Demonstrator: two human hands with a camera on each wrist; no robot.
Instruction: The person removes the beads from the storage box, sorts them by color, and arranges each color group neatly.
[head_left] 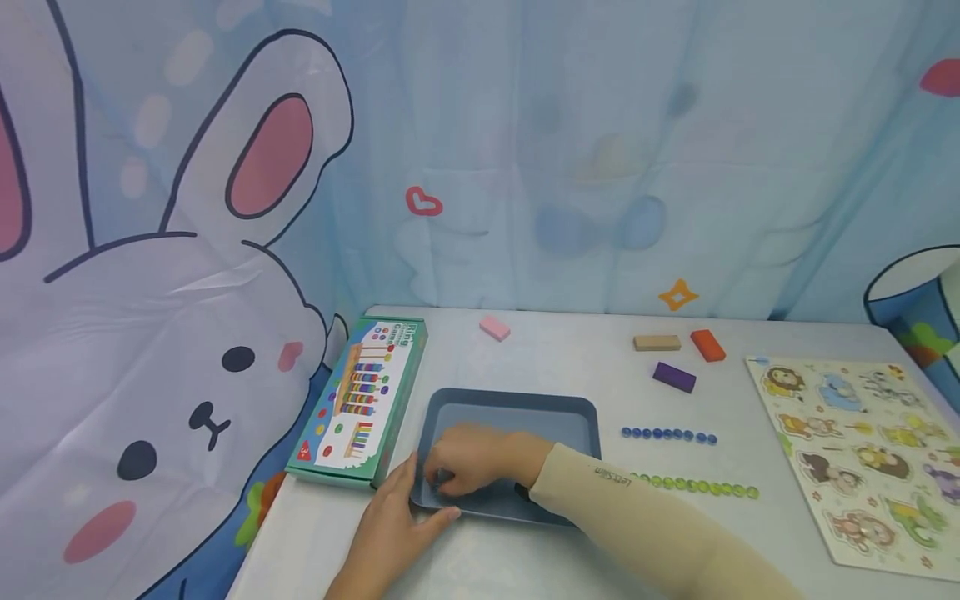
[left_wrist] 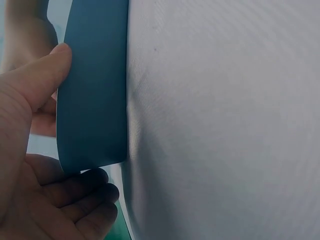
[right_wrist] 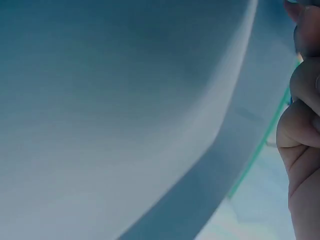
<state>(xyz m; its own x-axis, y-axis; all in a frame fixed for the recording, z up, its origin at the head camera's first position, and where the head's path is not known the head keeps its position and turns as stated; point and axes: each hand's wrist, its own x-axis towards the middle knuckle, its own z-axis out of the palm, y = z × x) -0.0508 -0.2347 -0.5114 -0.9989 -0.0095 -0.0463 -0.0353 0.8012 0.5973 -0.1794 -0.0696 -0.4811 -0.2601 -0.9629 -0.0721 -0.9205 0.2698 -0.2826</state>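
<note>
Tray [head_left: 510, 410], blue, on surface [head_left: 570, 350] right of toy box [head_left: 360, 400]; gripped at near-left corner by left hand [head_left: 390, 529], thumb on rim. Right hand [head_left: 468, 458] inside, fingers curled, grip unclear. Nothing visible inside; bead rows [head_left: 667, 434], blocks [head_left: 673, 377], puzzle [head_left: 862, 458] still outside, right.

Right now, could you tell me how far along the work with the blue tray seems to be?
Early, I would judge. Laid out: beads in two rows, blue and green, beside the tray. In hand: the left hand grips the tray's near corner; the right hand rests inside. Left: the tray appears empty.
</note>
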